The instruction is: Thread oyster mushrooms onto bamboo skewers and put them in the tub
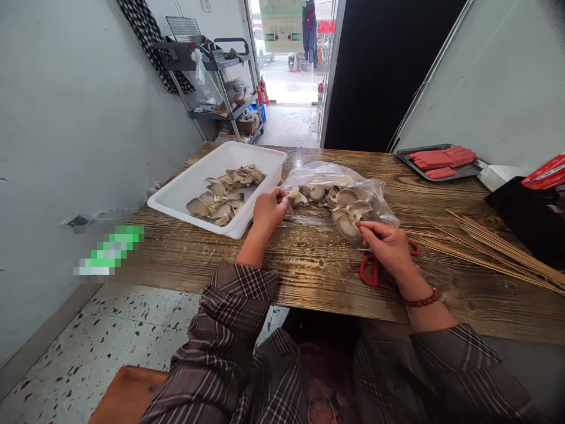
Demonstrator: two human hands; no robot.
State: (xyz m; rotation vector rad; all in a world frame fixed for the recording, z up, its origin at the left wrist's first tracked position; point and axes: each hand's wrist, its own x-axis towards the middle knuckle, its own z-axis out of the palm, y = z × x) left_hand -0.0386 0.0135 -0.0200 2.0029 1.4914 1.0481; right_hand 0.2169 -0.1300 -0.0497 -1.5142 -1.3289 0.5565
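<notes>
A clear plastic bag (329, 172) of grey-brown oyster mushrooms (347, 197) lies spread on the wooden table. My left hand (270, 210) is closed in a pinch at the bag's left edge, beside a pale mushroom piece; whether it grips the plastic or the mushroom I cannot tell. Thumb and fingers of my right hand (388, 244) pinch the edge of an oyster mushroom (345, 225) at the bag's front right. Red-handled scissors (369, 275) lie partly hidden under that hand. To the left, a white plastic tub (176, 206) contains several skewered-looking clusters of mushrooms (216, 203).
Bamboo skewers (494, 247) lie loose on the table (304, 271) at the right. Behind them are a dark tray (404, 154) of pink-red sausage-like pieces (445, 158) and a black container (525, 218). A shelf cart (220, 65) stands beyond the table near the doorway.
</notes>
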